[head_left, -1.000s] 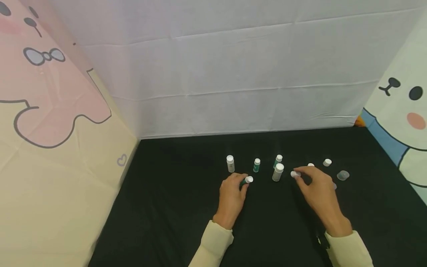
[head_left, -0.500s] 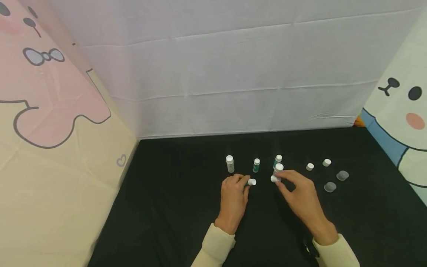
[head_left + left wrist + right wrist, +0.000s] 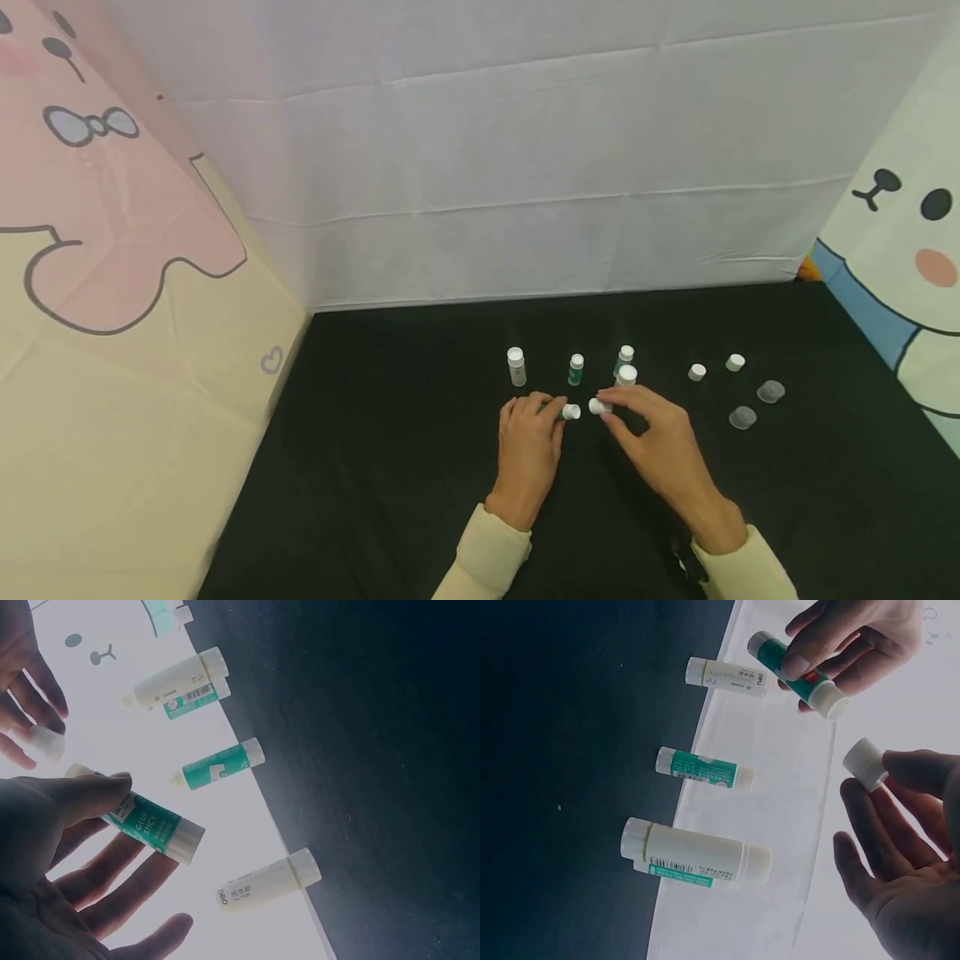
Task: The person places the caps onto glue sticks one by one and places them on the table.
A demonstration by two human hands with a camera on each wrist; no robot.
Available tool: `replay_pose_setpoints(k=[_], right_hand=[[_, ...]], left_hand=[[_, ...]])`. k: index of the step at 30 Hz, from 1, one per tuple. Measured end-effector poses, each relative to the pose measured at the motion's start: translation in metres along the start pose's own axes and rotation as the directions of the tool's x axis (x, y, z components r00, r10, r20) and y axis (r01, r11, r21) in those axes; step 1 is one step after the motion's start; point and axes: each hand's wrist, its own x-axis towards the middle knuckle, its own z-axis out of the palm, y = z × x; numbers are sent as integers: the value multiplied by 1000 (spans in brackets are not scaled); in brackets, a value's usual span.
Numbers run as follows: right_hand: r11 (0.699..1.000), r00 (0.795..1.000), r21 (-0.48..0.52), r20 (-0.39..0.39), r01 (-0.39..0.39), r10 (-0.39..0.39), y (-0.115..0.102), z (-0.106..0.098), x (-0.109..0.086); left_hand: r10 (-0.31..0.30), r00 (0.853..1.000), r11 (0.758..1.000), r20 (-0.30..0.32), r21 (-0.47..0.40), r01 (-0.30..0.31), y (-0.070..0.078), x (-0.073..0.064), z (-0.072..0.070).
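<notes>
Your left hand (image 3: pixel 523 454) grips a slim green-and-white cylindrical glue stick (image 3: pixel 152 823), thumb on one side and fingers on the other. The stick sits at that hand's fingertips, its long axis running crosswise in front of you. Its bare white end juts past the thumb and points toward your right hand (image 3: pixel 662 437); the opposite, pale greyish end points away from it.

Your right hand pinches a short white cylindrical plastic cap (image 3: pixel 865 763) between thumb and fingers. The cap is near the stick's white end; a gap separates them.

On the black-covered counter (image 3: pixel 360 500), a white cylindrical glue stick (image 3: pixel 517 367) stands upright just beyond your left hand. A smaller green-and-white stick (image 3: pixel 575 370) stands upright beyond the gap between both hands. Just beyond your right hand, a second white stick (image 3: pixel 697 851) stands upright, partly hiding a green-and-white one (image 3: pixel 681 876) behind it. Right of your right hand lie two small white cylindrical caps (image 3: pixel 697 372), farther out, and two translucent round plastic pieces (image 3: pixel 742 418), nearer you.
</notes>
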Motion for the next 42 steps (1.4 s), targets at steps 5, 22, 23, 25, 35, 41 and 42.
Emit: replay_pose_setpoints(k=[5, 22, 23, 25, 35, 41, 42], right_hand=[[1000, 999, 19, 26, 19, -19, -2, 2, -1], [996, 992, 19, 90, 88, -89, 1, 14, -5], [995, 990, 14, 98, 98, -98, 2, 14, -5], [993, 986, 7, 116, 121, -121, 3, 16, -6], [976, 966, 4, 140, 217, -215, 7, 22, -9], [974, 966, 20, 129, 224, -224, 8, 25, -10], [974, 966, 24, 126, 225, -227, 9, 25, -10]], left_hand=[[9, 1000, 1000, 1, 11, -9, 0, -1, -1], [50, 998, 999, -26, 17, -50, 0, -3, -2], [54, 998, 998, -26, 19, -53, 0, -3, -1], [59, 998, 998, -26, 25, -58, 0, -4, -2], [84, 996, 996, -25, -24, -84, -4, -8, -3], [110, 994, 994, -14, -1, -110, -6, -10, -5], [115, 993, 993, -13, 6, -115, -6, -11, -4]])
